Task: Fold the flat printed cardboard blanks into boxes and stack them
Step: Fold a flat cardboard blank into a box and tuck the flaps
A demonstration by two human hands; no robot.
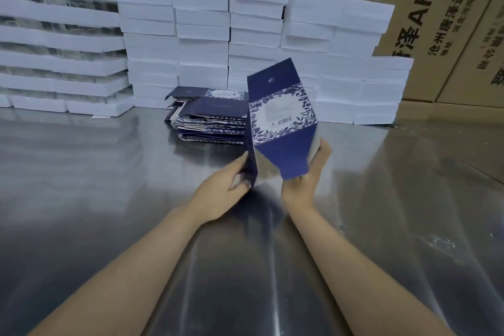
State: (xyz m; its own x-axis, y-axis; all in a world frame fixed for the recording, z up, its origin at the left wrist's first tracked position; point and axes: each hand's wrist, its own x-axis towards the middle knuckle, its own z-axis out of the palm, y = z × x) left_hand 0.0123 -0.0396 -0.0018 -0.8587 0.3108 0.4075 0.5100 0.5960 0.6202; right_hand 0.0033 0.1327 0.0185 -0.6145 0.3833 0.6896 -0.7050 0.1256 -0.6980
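Holding the blue flowery cardboard blank (281,109) above the shiny worktop (109,172), the left hand (226,194) pinches its side flap, the right hand (311,174) grips its lower edge. It looks light and bendy; hold near folds.

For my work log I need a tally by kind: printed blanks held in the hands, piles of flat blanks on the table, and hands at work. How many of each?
Held printed blank: 1
Tabletop pile of flat printed blanks: 1
Hands gripping the blank, left hand and right hand: 2
Total: 4
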